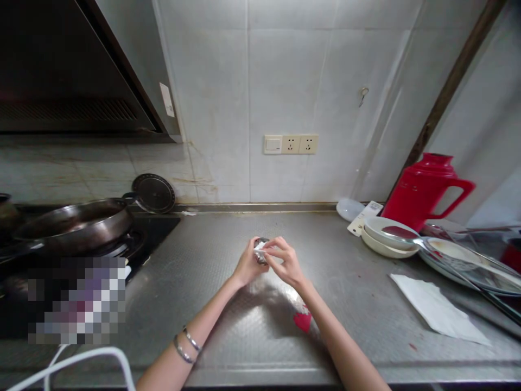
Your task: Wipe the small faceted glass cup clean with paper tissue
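My left hand (pixel 246 267) is wrapped round a small, dark and silvery object (pixel 263 262) above the middle of the metal counter. Its kind is too small and too covered by fingers to make out. A small white piece (pixel 259 247) shows at its top. My right hand (pixel 287 264) meets it from the other side, thumb and fingers closed in a pinch at the white piece. Two silver bangles (pixel 185 346) circle my left wrist. Beside my right forearm, a bright red torn scrap (pixel 302 320) lies on the counter.
At left, a steel pan (pixel 77 228) sits on the black stove, a round dark lid (pixel 153 193) behind it. To the right stand a red thermos jug (pixel 423 190), stacked bowls (pixel 386 247), plates with utensils (pixel 468 260) and a white paper sheet (pixel 439 309). Wall sockets (pixel 300 144) face me.
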Demonstrator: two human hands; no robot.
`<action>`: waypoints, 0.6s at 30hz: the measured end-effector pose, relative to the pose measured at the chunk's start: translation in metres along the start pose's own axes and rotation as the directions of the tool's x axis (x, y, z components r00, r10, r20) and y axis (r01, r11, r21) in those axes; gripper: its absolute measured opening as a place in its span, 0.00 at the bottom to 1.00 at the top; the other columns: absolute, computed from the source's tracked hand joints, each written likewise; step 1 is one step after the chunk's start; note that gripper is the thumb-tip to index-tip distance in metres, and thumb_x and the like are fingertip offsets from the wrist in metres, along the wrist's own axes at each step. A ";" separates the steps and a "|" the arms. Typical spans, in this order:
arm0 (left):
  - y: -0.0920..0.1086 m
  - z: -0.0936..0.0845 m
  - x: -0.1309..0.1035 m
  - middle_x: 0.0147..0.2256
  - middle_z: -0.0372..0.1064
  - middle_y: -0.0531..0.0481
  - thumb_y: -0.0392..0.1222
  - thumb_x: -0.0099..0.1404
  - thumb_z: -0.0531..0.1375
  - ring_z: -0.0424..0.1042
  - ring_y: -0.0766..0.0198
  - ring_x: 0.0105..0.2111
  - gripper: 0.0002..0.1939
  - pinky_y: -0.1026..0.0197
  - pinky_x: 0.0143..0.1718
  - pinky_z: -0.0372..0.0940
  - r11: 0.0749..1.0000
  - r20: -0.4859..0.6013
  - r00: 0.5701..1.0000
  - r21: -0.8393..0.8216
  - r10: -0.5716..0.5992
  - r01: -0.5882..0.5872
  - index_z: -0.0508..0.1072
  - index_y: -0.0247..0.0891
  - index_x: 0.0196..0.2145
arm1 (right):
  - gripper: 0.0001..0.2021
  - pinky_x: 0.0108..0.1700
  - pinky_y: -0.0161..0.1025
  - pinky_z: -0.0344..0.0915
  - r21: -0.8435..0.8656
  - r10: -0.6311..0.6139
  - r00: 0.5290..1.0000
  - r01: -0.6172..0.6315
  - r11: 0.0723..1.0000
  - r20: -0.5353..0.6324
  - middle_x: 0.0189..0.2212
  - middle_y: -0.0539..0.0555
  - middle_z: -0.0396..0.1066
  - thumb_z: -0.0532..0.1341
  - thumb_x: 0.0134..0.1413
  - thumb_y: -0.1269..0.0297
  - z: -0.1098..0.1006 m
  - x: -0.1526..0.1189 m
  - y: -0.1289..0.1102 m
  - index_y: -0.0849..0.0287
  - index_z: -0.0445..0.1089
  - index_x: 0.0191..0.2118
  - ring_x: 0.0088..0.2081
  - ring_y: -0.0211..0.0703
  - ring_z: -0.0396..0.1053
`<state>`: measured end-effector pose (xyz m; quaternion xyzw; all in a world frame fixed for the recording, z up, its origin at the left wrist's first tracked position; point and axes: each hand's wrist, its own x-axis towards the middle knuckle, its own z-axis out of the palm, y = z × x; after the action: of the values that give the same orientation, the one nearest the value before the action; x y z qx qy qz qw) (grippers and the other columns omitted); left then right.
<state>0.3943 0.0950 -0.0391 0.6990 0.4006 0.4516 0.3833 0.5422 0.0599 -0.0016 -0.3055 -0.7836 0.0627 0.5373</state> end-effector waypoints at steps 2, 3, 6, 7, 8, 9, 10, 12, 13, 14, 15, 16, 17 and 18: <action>0.001 0.000 0.001 0.42 0.70 0.46 0.33 0.44 0.68 0.72 0.61 0.37 0.40 0.60 0.39 0.65 1.000 -0.014 1.000 -0.008 -0.001 0.001 0.56 0.38 0.53 | 0.11 0.39 0.41 0.65 0.062 0.098 0.993 -0.094 0.994 -0.060 0.33 0.54 0.72 0.57 0.59 0.63 -0.002 0.001 0.001 0.54 0.78 0.33 0.36 0.43 0.69; 0.001 0.001 0.002 0.42 0.70 0.46 0.33 0.44 0.68 0.72 0.61 0.37 0.40 0.60 0.38 0.65 1.000 -0.022 1.000 -0.011 -0.001 0.000 0.56 0.38 0.53 | 0.12 0.39 0.40 0.65 0.081 0.167 0.979 -0.158 0.984 -0.120 0.32 0.54 0.72 0.57 0.59 0.62 -0.003 0.001 0.002 0.55 0.78 0.32 0.36 0.43 0.69; 0.003 0.001 0.002 0.41 0.71 0.47 0.36 0.43 0.70 0.72 0.60 0.38 0.38 0.61 0.39 0.65 1.000 -0.025 1.000 -0.009 -0.001 0.001 0.59 0.37 0.50 | 0.13 0.41 0.40 0.64 0.110 0.341 0.889 -0.322 0.940 -0.307 0.34 0.54 0.72 0.57 0.59 0.61 -0.005 0.003 0.008 0.56 0.78 0.31 0.37 0.43 0.69; 0.005 0.001 0.001 0.40 0.72 0.47 0.37 0.43 0.70 0.72 0.60 0.38 0.37 0.61 0.39 0.65 1.000 -0.016 1.000 -0.007 -0.001 0.001 0.60 0.37 0.50 | 0.13 0.41 0.40 0.64 0.116 0.371 0.867 -0.352 0.929 -0.334 0.34 0.55 0.72 0.57 0.59 0.60 -0.005 0.003 0.010 0.56 0.78 0.31 0.38 0.43 0.69; 0.007 0.001 0.000 0.39 0.72 0.48 0.38 0.44 0.70 0.72 0.61 0.36 0.36 0.62 0.37 0.66 1.000 -0.004 1.000 -0.011 -0.003 0.003 0.60 0.37 0.49 | 0.12 0.42 0.40 0.64 0.124 0.388 0.859 -0.368 0.921 -0.333 0.35 0.55 0.72 0.57 0.58 0.60 -0.004 0.003 0.011 0.56 0.78 0.32 0.38 0.44 0.69; 0.010 0.001 -0.001 0.38 0.72 0.48 0.38 0.44 0.70 0.72 0.62 0.35 0.35 0.62 0.36 0.65 1.000 0.008 1.000 -0.016 -0.007 0.008 0.61 0.36 0.49 | 0.12 0.42 0.39 0.63 0.133 0.395 0.865 -0.372 0.919 -0.308 0.35 0.55 0.72 0.57 0.58 0.60 -0.003 0.003 0.012 0.56 0.78 0.32 0.38 0.44 0.69; 0.013 0.001 -0.002 0.37 0.72 0.49 0.39 0.44 0.70 0.72 0.62 0.33 0.34 0.63 0.34 0.65 1.000 0.018 1.000 -0.019 -0.010 0.010 0.61 0.36 0.48 | 0.12 0.41 0.39 0.63 0.143 0.396 0.876 -0.370 0.918 -0.275 0.35 0.54 0.72 0.57 0.58 0.60 -0.002 0.003 0.013 0.56 0.78 0.32 0.38 0.43 0.70; 0.019 0.001 -0.004 0.36 0.72 0.50 0.39 0.44 0.69 0.72 0.63 0.32 0.33 0.64 0.33 0.65 1.000 0.021 1.000 -0.021 -0.008 0.009 0.62 0.36 0.47 | 0.12 0.40 0.38 0.63 0.160 0.388 0.895 -0.359 0.920 -0.220 0.33 0.53 0.72 0.57 0.58 0.60 0.002 0.002 0.013 0.56 0.78 0.31 0.36 0.42 0.70; 0.021 0.001 -0.005 0.36 0.72 0.50 0.39 0.44 0.70 0.72 0.63 0.31 0.33 0.64 0.32 0.64 1.000 0.019 1.000 -0.019 -0.008 0.008 0.62 0.36 0.47 | 0.12 0.39 0.37 0.63 0.166 0.381 0.902 -0.352 0.921 -0.204 0.32 0.53 0.72 0.58 0.58 0.60 0.003 0.002 0.013 0.55 0.78 0.32 0.35 0.41 0.69; 0.023 0.000 -0.005 0.36 0.72 0.50 0.39 0.44 0.70 0.72 0.63 0.31 0.33 0.64 0.32 0.64 1.000 0.017 1.000 -0.016 -0.007 0.008 0.62 0.35 0.47 | 0.12 0.38 0.37 0.63 0.169 0.374 0.906 -0.344 0.924 -0.197 0.31 0.53 0.72 0.58 0.58 0.60 0.004 0.001 0.012 0.55 0.78 0.32 0.35 0.41 0.69; 0.024 0.000 -0.005 0.35 0.72 0.49 0.40 0.44 0.70 0.71 0.63 0.31 0.32 0.63 0.33 0.64 1.000 0.015 1.000 -0.012 -0.008 0.008 0.62 0.35 0.46 | 0.12 0.38 0.37 0.63 0.172 0.367 0.909 -0.337 0.926 -0.196 0.31 0.52 0.71 0.58 0.58 0.60 0.005 0.000 0.011 0.55 0.79 0.32 0.34 0.41 0.69; 0.024 -0.001 -0.005 0.36 0.72 0.49 0.40 0.44 0.70 0.71 0.63 0.31 0.32 0.63 0.33 0.64 1.000 0.012 1.000 -0.010 -0.009 0.009 0.63 0.35 0.46 | 0.12 0.37 0.36 0.63 0.174 0.360 0.912 -0.329 0.928 -0.194 0.30 0.52 0.71 0.58 0.58 0.60 0.005 -0.001 0.011 0.54 0.79 0.33 0.33 0.41 0.69; 0.023 -0.001 -0.005 0.36 0.72 0.49 0.40 0.44 0.70 0.71 0.63 0.32 0.32 0.63 0.33 0.64 1.000 0.010 1.000 -0.007 -0.008 0.008 0.63 0.35 0.46 | 0.12 0.37 0.36 0.63 0.176 0.353 0.916 -0.322 0.930 -0.190 0.30 0.52 0.71 0.58 0.58 0.60 0.005 -0.001 0.010 0.54 0.79 0.32 0.33 0.41 0.69; 0.023 -0.001 -0.005 0.36 0.72 0.48 0.40 0.44 0.70 0.71 0.63 0.32 0.32 0.63 0.33 0.64 1.000 0.007 1.000 -0.001 -0.004 0.004 0.63 0.35 0.47 | 0.12 0.37 0.36 0.62 0.179 0.348 0.919 -0.317 0.931 -0.184 0.30 0.52 0.72 0.58 0.58 0.61 0.004 -0.001 0.009 0.54 0.79 0.32 0.33 0.41 0.69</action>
<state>0.3964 0.0818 -0.0201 0.6997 0.4005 0.4485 0.3859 0.5427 0.0670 -0.0078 -0.3994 -0.6514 0.1771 0.6203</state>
